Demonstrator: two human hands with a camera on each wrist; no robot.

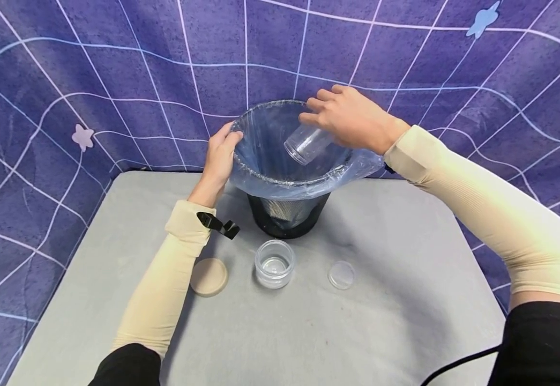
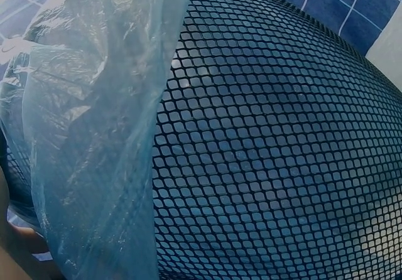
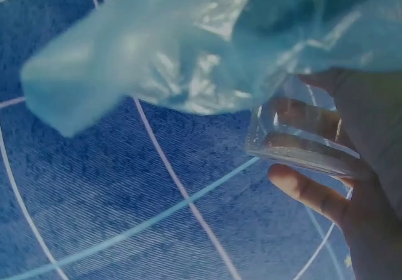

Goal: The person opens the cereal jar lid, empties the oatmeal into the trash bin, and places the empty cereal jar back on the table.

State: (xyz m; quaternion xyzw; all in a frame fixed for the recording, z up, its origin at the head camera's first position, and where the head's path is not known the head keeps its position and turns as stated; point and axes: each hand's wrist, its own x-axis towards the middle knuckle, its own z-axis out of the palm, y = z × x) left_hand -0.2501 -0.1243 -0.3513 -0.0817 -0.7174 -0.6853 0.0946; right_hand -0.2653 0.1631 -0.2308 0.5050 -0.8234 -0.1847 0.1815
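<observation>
A black mesh wastebasket [image 1: 260, 210] stands at the back of the table, lined with a translucent blue plastic bag [image 1: 280, 188] folded over its rim. My left hand [image 1: 219, 158] grips the bin's left rim through the bag. Mesh [image 2: 270, 135] and bag [image 2: 100, 135] fill the left wrist view, with part of that hand at the lower left edge. Over the bin's opening, my right hand [image 1: 349, 117] holds a clear plastic jar [image 1: 305, 145] tilted, its open end pointing down and left. In the right wrist view, fingers and thumb surround the jar [image 3: 301, 139]; no contents are visible.
In front of the bin stands an open clear jar [image 1: 274, 268]. A round beige lid [image 1: 209, 277] lies left of it, partly beside my left sleeve, and a clear lid [image 1: 341, 275] lies to the right. A purple gridded curtain [image 1: 154, 80] hangs behind the grey table [image 1: 280, 343].
</observation>
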